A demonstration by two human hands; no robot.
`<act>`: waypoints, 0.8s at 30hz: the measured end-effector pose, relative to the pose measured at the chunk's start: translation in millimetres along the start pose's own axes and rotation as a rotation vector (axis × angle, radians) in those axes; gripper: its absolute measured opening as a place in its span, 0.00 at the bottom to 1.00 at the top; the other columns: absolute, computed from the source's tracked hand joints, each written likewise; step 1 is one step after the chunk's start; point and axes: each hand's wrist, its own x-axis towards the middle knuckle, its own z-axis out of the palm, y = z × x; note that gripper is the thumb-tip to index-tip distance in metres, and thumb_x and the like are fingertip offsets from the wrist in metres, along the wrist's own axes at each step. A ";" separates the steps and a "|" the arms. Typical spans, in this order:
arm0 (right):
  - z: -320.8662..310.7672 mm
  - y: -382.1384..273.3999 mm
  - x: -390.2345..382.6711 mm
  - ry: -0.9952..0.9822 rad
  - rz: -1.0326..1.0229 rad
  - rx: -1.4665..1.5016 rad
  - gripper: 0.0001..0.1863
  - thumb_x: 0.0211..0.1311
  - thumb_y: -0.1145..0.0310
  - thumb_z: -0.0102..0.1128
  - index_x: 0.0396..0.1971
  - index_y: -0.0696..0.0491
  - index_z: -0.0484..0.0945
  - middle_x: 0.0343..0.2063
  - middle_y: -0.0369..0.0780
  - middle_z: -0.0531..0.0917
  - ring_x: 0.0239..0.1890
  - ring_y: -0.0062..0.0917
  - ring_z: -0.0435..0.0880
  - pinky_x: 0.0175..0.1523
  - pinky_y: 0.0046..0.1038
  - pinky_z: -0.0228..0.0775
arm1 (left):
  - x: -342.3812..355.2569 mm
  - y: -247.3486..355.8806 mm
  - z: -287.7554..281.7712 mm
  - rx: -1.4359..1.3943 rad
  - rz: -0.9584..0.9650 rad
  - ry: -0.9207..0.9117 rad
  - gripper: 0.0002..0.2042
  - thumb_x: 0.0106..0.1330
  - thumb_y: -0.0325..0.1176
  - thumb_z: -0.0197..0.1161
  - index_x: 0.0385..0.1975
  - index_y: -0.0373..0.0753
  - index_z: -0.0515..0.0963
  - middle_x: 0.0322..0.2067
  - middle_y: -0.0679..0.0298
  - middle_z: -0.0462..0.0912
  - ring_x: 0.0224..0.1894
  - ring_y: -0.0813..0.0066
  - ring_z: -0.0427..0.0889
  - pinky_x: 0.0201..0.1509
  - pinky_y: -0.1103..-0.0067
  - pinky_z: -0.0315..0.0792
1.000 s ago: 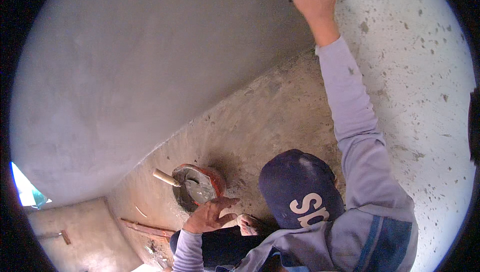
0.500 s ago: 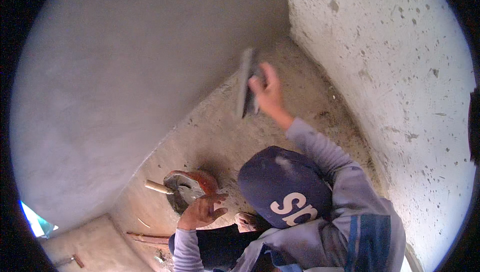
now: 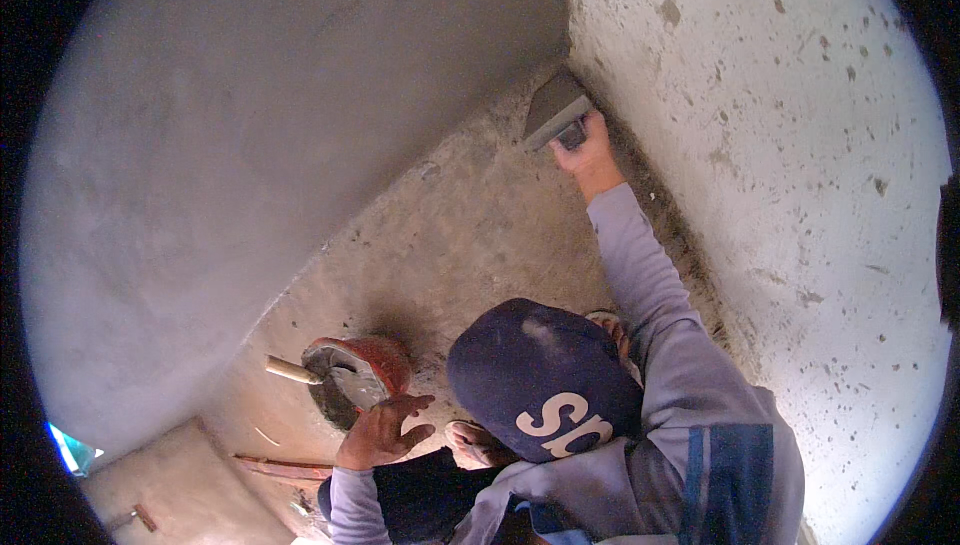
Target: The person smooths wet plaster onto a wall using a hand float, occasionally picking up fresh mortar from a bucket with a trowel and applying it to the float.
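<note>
Head view: corner of a room, seen from above; one person at work, two bare hands.

Item: float [image 3: 556, 109], flat, dark grey, with a raised handle. Location: far end of the floor [image 3: 450, 235], near the corner where both walls come together. Contact with floor or wall: cannot tell.

Item: right grip [image 3: 588, 153], closed around the float's handle, fingers and thumb pinching it; arm outstretched in a pale lilac sleeve [image 3: 640, 265].

Item: left grip [image 3: 378, 433], fingers loosely spread, thumb apart, palm downward; just beside the bucket, overlapping its near edge in the picture. Contact with the bucket: cannot tell.

Item: bucket [image 3: 394, 360], orange-red, mortar-smeared, grey material inside; on the floor. Tool with pale handle [image 3: 292, 370] leaning in it, handle projecting leftward over the rim.

Item: cap [image 3: 535, 355], dark blue with white lettering, on the person's head, between the two arms.

Item: foot [image 3: 476, 442], partly covered, right of the left grip.

Item: grey wall [image 3: 250, 145], smooth, at left. Item: white wall [image 3: 760, 145], spattered with dark spots, at right.

Item: reddish strip [image 3: 285, 468], long and narrow, on the floor, lower left; thin pale sliver [image 3: 267, 436] near it.
</note>
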 end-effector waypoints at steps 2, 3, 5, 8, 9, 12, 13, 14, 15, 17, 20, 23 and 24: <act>-49.3 -17.3 80.3 -0.208 -0.284 -0.127 0.22 0.61 0.50 0.57 0.47 0.51 0.76 0.45 0.34 0.81 0.52 0.33 0.76 0.51 0.39 0.73 | 9.2 3.9 -2.5 -0.004 0.065 -0.014 0.22 0.60 0.43 0.70 0.51 0.39 0.78 0.44 0.55 0.84 0.41 0.60 0.84 0.45 0.68 0.78; -51.5 -15.9 91.0 -0.231 -0.259 -0.093 0.21 0.61 0.49 0.56 0.45 0.50 0.77 0.43 0.34 0.81 0.50 0.32 0.76 0.49 0.39 0.74 | 7.2 -1.7 1.4 -0.029 0.091 0.002 0.22 0.61 0.43 0.69 0.52 0.39 0.78 0.44 0.55 0.84 0.41 0.61 0.84 0.45 0.68 0.78; -27.3 -8.6 75.0 -0.192 -0.052 0.067 0.19 0.63 0.49 0.53 0.42 0.48 0.78 0.41 0.34 0.81 0.49 0.31 0.76 0.46 0.40 0.74 | -1.2 -9.8 10.9 -0.070 0.090 0.035 0.22 0.61 0.43 0.69 0.52 0.39 0.78 0.45 0.55 0.84 0.41 0.61 0.85 0.46 0.68 0.78; -9.3 -19.4 64.5 -0.267 0.146 0.247 0.14 0.65 0.54 0.50 0.41 0.46 0.78 0.38 0.35 0.81 0.42 0.29 0.77 0.39 0.38 0.76 | -2.1 -5.3 7.2 -0.067 0.075 0.042 0.23 0.61 0.44 0.69 0.53 0.40 0.78 0.47 0.55 0.83 0.43 0.62 0.85 0.48 0.68 0.78; -8.2 -24.3 69.4 -0.339 0.166 0.273 0.13 0.66 0.56 0.49 0.41 0.45 0.78 0.37 0.35 0.80 0.39 0.29 0.77 0.37 0.36 0.76 | 0.2 -1.6 2.7 -0.059 0.064 0.030 0.23 0.61 0.44 0.68 0.53 0.40 0.78 0.47 0.55 0.83 0.44 0.63 0.85 0.48 0.68 0.78; 16.8 -33.2 75.4 -0.327 0.238 0.214 0.12 0.66 0.60 0.48 0.42 0.48 0.77 0.33 0.37 0.79 0.31 0.28 0.77 0.28 0.29 0.76 | 2.7 -11.0 3.3 -0.098 0.030 -0.003 0.23 0.61 0.44 0.68 0.54 0.40 0.77 0.48 0.55 0.83 0.45 0.62 0.85 0.49 0.67 0.78; 27.1 -34.9 74.6 -0.292 0.256 0.209 0.12 0.67 0.61 0.47 0.42 0.50 0.77 0.32 0.38 0.79 0.29 0.29 0.77 0.26 0.28 0.76 | 3.4 -14.8 5.8 -0.120 0.021 -0.016 0.23 0.62 0.44 0.68 0.54 0.41 0.77 0.48 0.55 0.83 0.45 0.62 0.85 0.50 0.67 0.78; 39.0 -35.9 70.9 -0.254 0.272 0.201 0.13 0.67 0.62 0.46 0.42 0.51 0.77 0.32 0.38 0.78 0.27 0.29 0.76 0.25 0.26 0.76 | 2.2 -9.4 1.4 -0.116 0.027 -0.011 0.22 0.62 0.44 0.67 0.54 0.41 0.77 0.46 0.55 0.84 0.45 0.60 0.84 0.49 0.66 0.78; 49.9 -39.0 66.2 -0.215 0.285 0.194 0.13 0.67 0.64 0.45 0.42 0.52 0.77 0.31 0.39 0.78 0.25 0.29 0.76 0.23 0.24 0.75 | 3.7 -11.5 2.7 -0.082 0.057 -0.001 0.22 0.62 0.43 0.66 0.54 0.40 0.77 0.47 0.54 0.83 0.45 0.59 0.84 0.49 0.66 0.77; 69.1 -53.0 53.8 -0.274 0.269 0.185 0.13 0.68 0.65 0.45 0.43 0.55 0.76 0.31 0.40 0.78 0.27 0.29 0.76 0.25 0.24 0.77 | 4.9 -17.7 3.9 -0.009 0.121 0.019 0.22 0.63 0.42 0.64 0.54 0.39 0.76 0.48 0.51 0.82 0.46 0.55 0.83 0.49 0.66 0.77; 114.9 -64.2 14.2 -0.334 0.064 0.045 0.13 0.68 0.68 0.44 0.44 0.58 0.75 0.33 0.42 0.79 0.31 0.28 0.77 0.30 0.23 0.78 | 4.8 6.0 -15.0 0.018 0.145 0.032 0.21 0.61 0.41 0.65 0.53 0.40 0.77 0.48 0.53 0.82 0.49 0.53 0.81 0.52 0.65 0.76; 156.0 -88.1 -8.1 -0.459 -0.753 -0.815 0.12 0.64 0.70 0.50 0.43 0.59 0.75 0.35 0.41 0.81 0.35 0.28 0.79 0.36 0.26 0.76 | 8.9 -10.3 4.9 0.068 0.281 0.090 0.21 0.60 0.40 0.65 0.53 0.40 0.77 0.47 0.52 0.82 0.49 0.50 0.81 0.54 0.63 0.74; 170.0 -87.9 -36.3 -0.542 -0.954 -0.983 0.12 0.63 0.69 0.52 0.42 0.59 0.75 0.36 0.42 0.81 0.36 0.30 0.79 0.37 0.28 0.76 | 11.6 -8.9 1.0 0.056 0.294 0.094 0.21 0.60 0.40 0.65 0.53 0.39 0.76 0.47 0.52 0.82 0.49 0.50 0.80 0.54 0.63 0.74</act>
